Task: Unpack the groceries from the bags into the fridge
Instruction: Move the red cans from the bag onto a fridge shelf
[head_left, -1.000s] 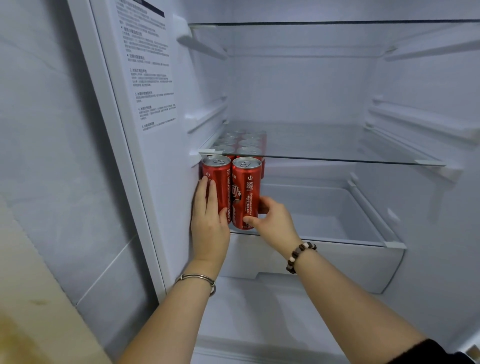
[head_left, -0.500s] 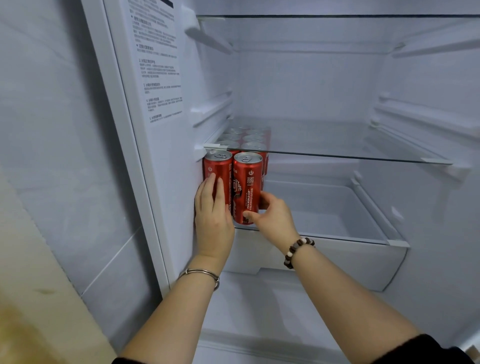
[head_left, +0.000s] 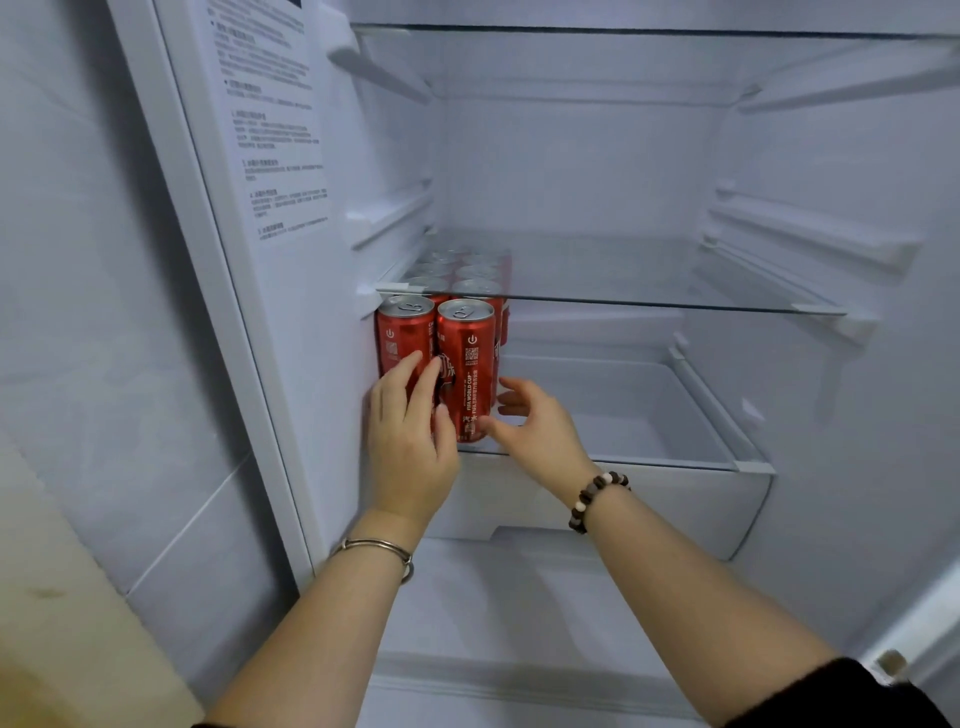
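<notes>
Inside the open fridge (head_left: 571, 156): one glass shelf (head_left: 649, 304) across the middle. Directly under its left end, red cans, upright, two abreast, filed toward the back. Rear cans (head_left: 467, 273) visible mostly as silver tops through the glass; number hard to tell. Front-left can (head_left: 402, 332) and front-right can (head_left: 467, 358) just forward of the glass shelf's front edge, side by side and touching, tops nearly level with that edge, so very little clearance above them. Front-left can close against the left wall (head_left: 332, 384).

Beneath the glass shelf and carrying the cans: a thinner lower shelf (head_left: 649, 461). Under that, a white drawer (head_left: 623, 509), pushed in.

Left hand (head_left: 410, 447), below the glass shelf's left corner: fingers straight and together, laid flat on the face of the front-left can, thumb by the foot of the front-right can. Right hand (head_left: 535, 431), a little further right under the glass shelf: spread and relaxed, thumb tip touching the front-right can low on its right side, other fingers loosely curved just off the can, gripping nothing. Silver bangle (head_left: 379, 548) on the left wrist, bead bracelet (head_left: 592, 499) on the right.

Under the glass shelf, right of the cans: an open run of lower shelf across to the right wall. Above the glass shelf: a tall gap up to an upper shelf (head_left: 623, 30). Printed label (head_left: 270, 130) on the left wall, above the glass shelf's left end.
</notes>
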